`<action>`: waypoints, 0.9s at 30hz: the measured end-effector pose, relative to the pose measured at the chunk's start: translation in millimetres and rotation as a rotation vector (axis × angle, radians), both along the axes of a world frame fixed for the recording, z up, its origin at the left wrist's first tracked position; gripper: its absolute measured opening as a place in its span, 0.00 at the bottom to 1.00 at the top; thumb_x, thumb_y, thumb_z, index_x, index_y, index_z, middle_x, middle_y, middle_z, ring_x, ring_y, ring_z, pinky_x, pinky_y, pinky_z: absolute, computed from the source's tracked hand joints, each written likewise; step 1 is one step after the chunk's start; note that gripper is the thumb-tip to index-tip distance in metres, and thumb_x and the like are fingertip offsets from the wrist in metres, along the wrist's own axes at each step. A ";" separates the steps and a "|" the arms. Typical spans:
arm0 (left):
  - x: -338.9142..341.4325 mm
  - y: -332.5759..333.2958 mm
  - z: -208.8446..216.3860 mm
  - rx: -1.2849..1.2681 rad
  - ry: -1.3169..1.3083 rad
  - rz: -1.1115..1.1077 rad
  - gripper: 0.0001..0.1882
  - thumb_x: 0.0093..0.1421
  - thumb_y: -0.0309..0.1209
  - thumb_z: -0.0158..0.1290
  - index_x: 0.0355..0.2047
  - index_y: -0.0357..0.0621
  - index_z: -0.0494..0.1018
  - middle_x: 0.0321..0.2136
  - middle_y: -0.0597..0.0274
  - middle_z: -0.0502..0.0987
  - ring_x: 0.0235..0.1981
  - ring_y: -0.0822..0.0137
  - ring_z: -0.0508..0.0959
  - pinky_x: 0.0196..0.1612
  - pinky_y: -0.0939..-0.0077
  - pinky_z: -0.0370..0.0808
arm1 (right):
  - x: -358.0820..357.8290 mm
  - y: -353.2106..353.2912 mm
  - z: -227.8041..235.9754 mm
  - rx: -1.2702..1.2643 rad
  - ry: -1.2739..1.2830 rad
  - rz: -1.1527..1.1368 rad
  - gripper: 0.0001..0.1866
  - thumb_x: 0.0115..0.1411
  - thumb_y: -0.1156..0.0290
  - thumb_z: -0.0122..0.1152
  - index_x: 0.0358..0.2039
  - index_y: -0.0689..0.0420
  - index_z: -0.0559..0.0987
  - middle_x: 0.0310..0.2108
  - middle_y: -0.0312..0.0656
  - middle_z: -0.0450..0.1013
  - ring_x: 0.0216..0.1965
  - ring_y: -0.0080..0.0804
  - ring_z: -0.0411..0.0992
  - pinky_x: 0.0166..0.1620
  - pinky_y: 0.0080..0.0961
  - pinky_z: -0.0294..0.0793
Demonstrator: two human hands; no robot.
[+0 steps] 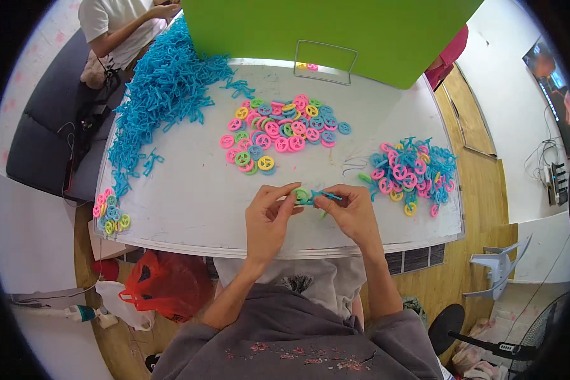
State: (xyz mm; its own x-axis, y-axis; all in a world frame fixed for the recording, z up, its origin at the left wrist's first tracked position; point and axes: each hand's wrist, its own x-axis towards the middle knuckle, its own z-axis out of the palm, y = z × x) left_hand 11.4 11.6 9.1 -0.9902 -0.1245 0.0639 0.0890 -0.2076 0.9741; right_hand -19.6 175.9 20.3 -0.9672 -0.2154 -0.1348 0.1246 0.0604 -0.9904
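Over the table's near edge my two hands meet around small plastic parts. My left hand (pixel 267 218) pinches a light green spoked wheel (pixel 302 194) between thumb and fingers. In my right hand (pixel 351 214) is a blue plastic piece (pixel 326 196) with thin arms, gripped by thumb and forefinger. The two parts touch or nearly touch; whether they are joined I cannot tell. Ahead of my hands lies a spread of loose pink, green, blue and yellow wheels (pixel 275 128). To the right rests a heap of blue pieces with wheels on or among them (pixel 411 172).
A large mound of blue pieces (pixel 161 85) covers the table's left side. Several wheels (pixel 111 213) sit at its near left corner. A green board (pixel 335 31) stands across the far edge. A co-worker (pixel 123 28) is at the far left. A red bag (pixel 168 285) lies below the table.
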 end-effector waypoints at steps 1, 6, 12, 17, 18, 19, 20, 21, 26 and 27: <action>0.0 0.0 1.8 0.009 -0.030 -0.026 0.12 0.62 0.20 0.49 0.45 0.37 0.75 0.35 0.64 0.66 0.35 0.74 0.76 0.42 0.78 0.80 | 1.1 -1.0 0.5 0.063 0.030 -0.007 0.10 0.56 0.73 0.64 0.35 0.67 0.80 0.27 0.40 0.78 0.30 0.20 0.74 0.33 0.16 0.70; 0.2 -0.1 2.7 -0.055 0.018 -0.028 0.12 0.62 0.20 0.48 0.46 0.36 0.75 0.34 0.64 0.66 0.36 0.72 0.76 0.44 0.76 0.80 | 2.0 -3.6 -3.9 0.076 0.058 -0.037 0.11 0.56 0.73 0.63 0.37 0.68 0.80 0.28 0.40 0.78 0.29 0.20 0.74 0.32 0.16 0.70; 2.9 5.4 -1.5 -0.036 0.082 0.022 0.12 0.62 0.20 0.48 0.46 0.36 0.75 0.34 0.64 0.67 0.35 0.73 0.76 0.44 0.77 0.79 | 2.3 -1.3 -11.3 -0.230 -0.144 0.007 0.11 0.58 0.69 0.62 0.35 0.65 0.80 0.27 0.39 0.77 0.30 0.22 0.75 0.35 0.18 0.72; 5.8 6.6 -2.6 -0.025 0.066 0.035 0.13 0.62 0.19 0.49 0.46 0.37 0.75 0.34 0.64 0.67 0.35 0.74 0.75 0.44 0.79 0.79 | 2.2 -1.7 -16.3 -0.361 -0.334 -0.009 0.10 0.60 0.69 0.60 0.36 0.64 0.78 0.27 0.40 0.77 0.29 0.24 0.75 0.36 0.20 0.74; 6.4 7.5 -3.1 0.001 0.071 0.045 0.13 0.62 0.19 0.49 0.46 0.37 0.75 0.34 0.64 0.67 0.34 0.75 0.75 0.44 0.79 0.79 | 2.2 -1.8 -16.9 -0.360 -0.335 -0.009 0.10 0.60 0.69 0.60 0.36 0.64 0.78 0.27 0.40 0.77 0.29 0.24 0.75 0.36 0.20 0.74; 6.8 8.3 -3.8 0.026 0.076 0.056 0.13 0.62 0.18 0.49 0.46 0.37 0.75 0.34 0.64 0.67 0.34 0.75 0.75 0.43 0.80 0.79 | 2.0 -2.1 -17.9 -0.382 -0.346 -0.004 0.11 0.60 0.69 0.60 0.35 0.64 0.78 0.27 0.40 0.77 0.29 0.24 0.75 0.36 0.20 0.74; 7.4 9.0 -5.3 0.027 0.076 0.055 0.13 0.62 0.18 0.49 0.46 0.37 0.75 0.34 0.64 0.67 0.34 0.75 0.75 0.43 0.80 0.79 | 1.9 -2.3 -19.0 -0.404 -0.357 0.001 0.11 0.60 0.68 0.60 0.35 0.65 0.78 0.27 0.40 0.77 0.30 0.24 0.75 0.36 0.20 0.74; 8.1 9.7 -7.3 0.010 0.089 0.072 0.13 0.61 0.18 0.49 0.46 0.37 0.75 0.34 0.64 0.67 0.34 0.75 0.75 0.43 0.80 0.79 | 1.9 -2.3 -20.3 -0.404 -0.357 0.001 0.11 0.60 0.68 0.60 0.35 0.65 0.78 0.27 0.40 0.77 0.30 0.24 0.75 0.36 0.20 0.74; 7.9 10.0 -5.2 -0.119 0.122 0.120 0.13 0.61 0.18 0.49 0.46 0.36 0.75 0.34 0.63 0.67 0.34 0.75 0.74 0.42 0.80 0.80 | 7.3 -11.1 -17.0 -0.216 -0.214 -0.084 0.11 0.60 0.68 0.60 0.35 0.64 0.79 0.28 0.40 0.77 0.31 0.23 0.75 0.37 0.18 0.73; 8.5 10.7 -3.1 -0.146 0.103 0.135 0.13 0.61 0.19 0.49 0.46 0.36 0.75 0.34 0.63 0.67 0.34 0.74 0.75 0.42 0.79 0.80 | 8.9 -14.1 -17.2 -0.216 -0.214 -0.084 0.11 0.60 0.68 0.60 0.35 0.64 0.79 0.28 0.40 0.77 0.31 0.23 0.75 0.37 0.18 0.73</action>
